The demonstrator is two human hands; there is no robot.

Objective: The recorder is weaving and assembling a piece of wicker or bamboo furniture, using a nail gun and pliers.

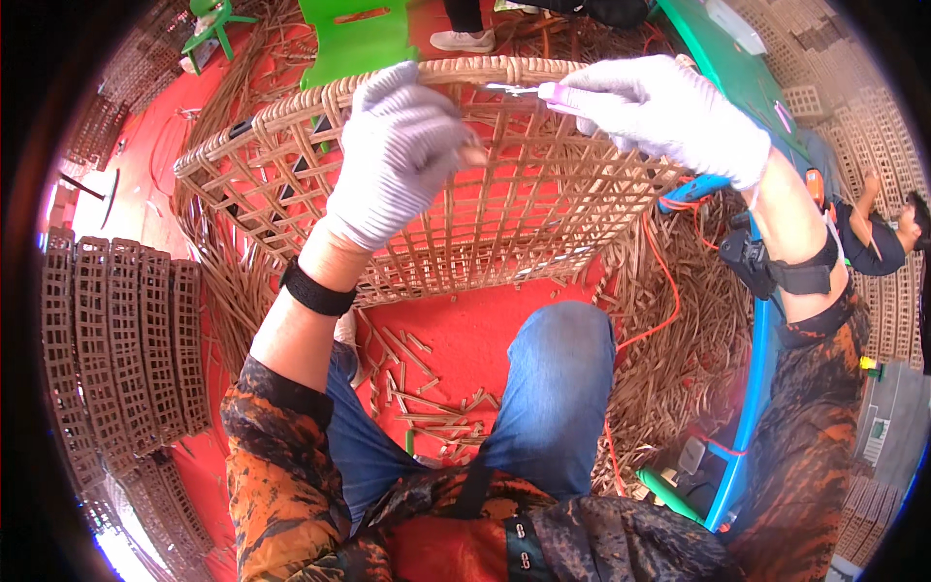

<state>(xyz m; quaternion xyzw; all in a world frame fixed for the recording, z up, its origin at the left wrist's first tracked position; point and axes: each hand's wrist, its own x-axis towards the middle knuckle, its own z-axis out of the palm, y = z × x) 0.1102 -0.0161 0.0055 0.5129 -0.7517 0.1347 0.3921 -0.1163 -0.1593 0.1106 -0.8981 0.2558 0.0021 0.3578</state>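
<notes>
A large woven basket (456,228) with open lattice sides and a thick wrapped rim is tilted up before me, above my knees. My left hand (398,145), in a pale striped glove, is over the left part of the rim. Its fingers are curled and a bare fingertip shows at the right; whether a strip is pinched in them is hidden. At the right part of the rim, my gloved right hand (659,107) grips a small pink-handled blade tool (555,94). The tool's shiny metal tip points left along the rim.
Cut strip pieces (427,417) lie on the red floor (436,330) between my feet. Loose brown strips (679,339) heap at the right, beside a blue frame (742,417). Stacked lattice baskets (116,339) stand left, a green chair (359,39) ahead. Another person (882,228) is at far right.
</notes>
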